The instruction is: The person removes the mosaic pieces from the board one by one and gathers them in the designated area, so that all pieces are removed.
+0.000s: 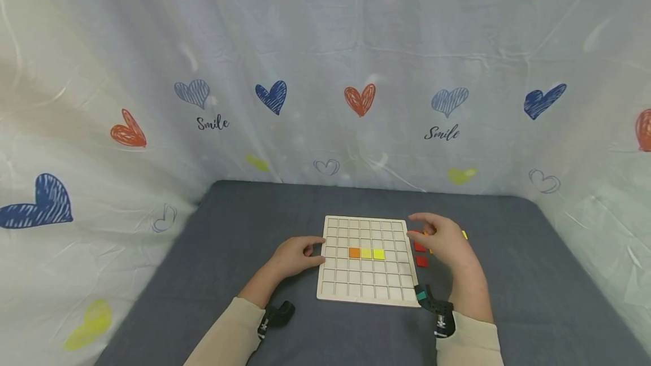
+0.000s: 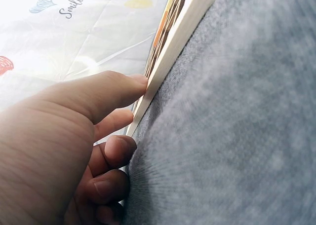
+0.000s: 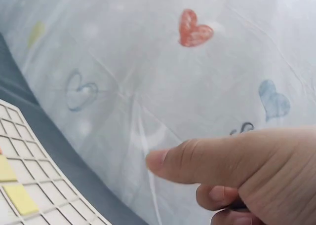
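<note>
A pale wooden grid board [image 1: 367, 291] lies on the dark grey cloth. In one row near its middle sit an orange square tile [image 1: 354, 253] and two yellow tiles [image 1: 378, 254], side by side. My left hand [image 1: 295, 256] touches the board's left edge with thumb and index fingertip; its other fingers are loosely bent. Over the board's right edge hovers my right hand [image 1: 445, 239], thumb and index finger apart, nothing visible between them. Red tiles [image 1: 421, 262] lie just right of the board, partly hidden behind that hand. In the right wrist view, its lower fingers are mostly covered by the thumb.
A yellow piece [image 1: 464, 235] peeks out beyond my right hand, with bits of orange beside the red tiles. A white curtain [image 1: 325, 129] printed with hearts surrounds the cloth-covered table [image 1: 244, 213] at the back and sides. Each wrist wears a black camera strap [image 1: 444, 321].
</note>
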Demonstrator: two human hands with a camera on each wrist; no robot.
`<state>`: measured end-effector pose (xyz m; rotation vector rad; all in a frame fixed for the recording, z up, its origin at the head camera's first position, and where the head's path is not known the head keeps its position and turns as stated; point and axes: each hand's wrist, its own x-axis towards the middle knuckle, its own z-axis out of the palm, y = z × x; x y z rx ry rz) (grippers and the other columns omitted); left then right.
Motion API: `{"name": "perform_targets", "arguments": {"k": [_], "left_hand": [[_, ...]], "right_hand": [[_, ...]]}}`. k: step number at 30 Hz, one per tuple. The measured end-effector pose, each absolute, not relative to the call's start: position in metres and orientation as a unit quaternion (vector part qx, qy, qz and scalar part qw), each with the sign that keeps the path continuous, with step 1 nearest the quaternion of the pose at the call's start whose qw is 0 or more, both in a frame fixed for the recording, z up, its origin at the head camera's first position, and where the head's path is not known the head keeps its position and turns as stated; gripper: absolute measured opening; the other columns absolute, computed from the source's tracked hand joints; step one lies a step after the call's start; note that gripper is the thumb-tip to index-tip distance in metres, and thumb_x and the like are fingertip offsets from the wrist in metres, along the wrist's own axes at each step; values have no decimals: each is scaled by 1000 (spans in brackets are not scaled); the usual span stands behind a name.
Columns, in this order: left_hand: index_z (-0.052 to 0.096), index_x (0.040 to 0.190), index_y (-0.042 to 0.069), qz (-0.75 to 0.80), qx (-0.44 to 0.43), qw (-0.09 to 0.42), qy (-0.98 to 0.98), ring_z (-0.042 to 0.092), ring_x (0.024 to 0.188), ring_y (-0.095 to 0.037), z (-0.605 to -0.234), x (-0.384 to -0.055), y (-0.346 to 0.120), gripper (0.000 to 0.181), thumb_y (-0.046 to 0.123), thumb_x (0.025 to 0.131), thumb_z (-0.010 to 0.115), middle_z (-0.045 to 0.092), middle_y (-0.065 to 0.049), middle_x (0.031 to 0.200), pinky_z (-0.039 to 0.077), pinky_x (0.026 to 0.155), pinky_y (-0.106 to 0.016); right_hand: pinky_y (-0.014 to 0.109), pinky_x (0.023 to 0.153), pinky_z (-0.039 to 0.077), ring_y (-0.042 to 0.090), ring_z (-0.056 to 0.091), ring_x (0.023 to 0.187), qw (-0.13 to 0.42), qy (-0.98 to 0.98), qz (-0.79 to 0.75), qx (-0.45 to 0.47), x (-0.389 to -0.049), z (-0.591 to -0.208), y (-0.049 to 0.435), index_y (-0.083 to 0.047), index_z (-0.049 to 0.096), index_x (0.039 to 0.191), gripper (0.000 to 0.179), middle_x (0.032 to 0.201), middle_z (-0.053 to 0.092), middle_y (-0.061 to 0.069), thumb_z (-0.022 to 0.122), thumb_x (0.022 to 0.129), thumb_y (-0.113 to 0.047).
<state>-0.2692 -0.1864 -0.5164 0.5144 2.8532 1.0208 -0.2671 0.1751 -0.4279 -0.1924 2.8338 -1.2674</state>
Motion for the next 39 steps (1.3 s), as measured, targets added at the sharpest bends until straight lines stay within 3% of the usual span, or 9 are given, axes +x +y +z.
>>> {"name": "perform_targets", "arguments": {"k": [5, 8, 12, 15, 23, 30, 35, 39], "left_hand": [[67, 139, 18, 331, 167, 33, 928, 38, 52, -9, -518, -270, -187, 51, 37, 93, 77, 47, 7, 62, 34, 55, -28], [67, 138, 18, 331, 166, 32, 928, 37, 52, -8, -518, -270, -187, 50, 38, 93, 77, 46, 8, 62, 34, 56, -28], [67, 138, 18, 331, 166, 28, 929, 38, 52, -9, -520, -270, -187, 50, 38, 93, 78, 46, 7, 61, 34, 55, -28], [67, 138, 19, 328, 165, 28, 930, 38, 52, -9, -521, -271, -187, 50, 38, 93, 78, 47, 7, 62, 33, 55, -28], [68, 138, 19, 324, 161, 30, 932, 39, 52, -9, -520, -272, -186, 49, 37, 93, 78, 47, 7, 62, 33, 55, -28], [68, 137, 19, 321, 161, 30, 933, 39, 53, -9, -519, -272, -186, 49, 37, 93, 78, 48, 7, 63, 33, 55, -28], [68, 137, 19, 319, 165, 27, 933, 39, 53, -8, -519, -271, -187, 49, 37, 93, 78, 48, 8, 63, 33, 56, -28], [68, 137, 18, 319, 165, 24, 933, 39, 53, -8, -519, -271, -187, 49, 37, 93, 78, 48, 8, 63, 34, 56, -28]], "right_hand": [[38, 59, 33, 19, 32, 62, -1, 911, -402, -89, -268, -428, 151, -10, 65, 137, 46, 73, 35, 2, 78, 94, -23], [44, 70, 45, 28, 56, 81, -5, 914, -392, -105, -267, -431, 138, -12, 66, 137, 45, 91, 56, 9, 77, 94, -23], [45, 75, 44, 31, 55, 98, -10, 919, -367, -143, -269, -435, 123, -12, 68, 135, 43, 104, 58, 14, 78, 93, -22], [41, 68, 37, 25, 45, 86, -8, 923, -350, -158, -271, -439, 111, -13, 70, 132, 43, 94, 52, 8, 80, 91, -21], [40, 67, 44, 24, 51, 84, 26, 930, -324, -173, -274, -458, 82, -9, 75, 125, 39, 100, 60, 9, 82, 88, -19], [46, 75, 53, 29, 66, 99, 38, 953, -275, -123, -274, -478, 64, -13, 81, 111, 29, 117, 68, 9, 83, 83, -15], [42, 71, 52, 24, 64, 88, 22, 961, -256, -103, -274, -484, 61, -12, 82, 96, 18, 112, 69, 8, 84, 78, -13], [44, 76, 54, 25, 66, 93, 21, 958, -268, -104, -276, -487, 62, -11, 82, 96, 18, 111, 70, 8, 83, 78, -12]]}}
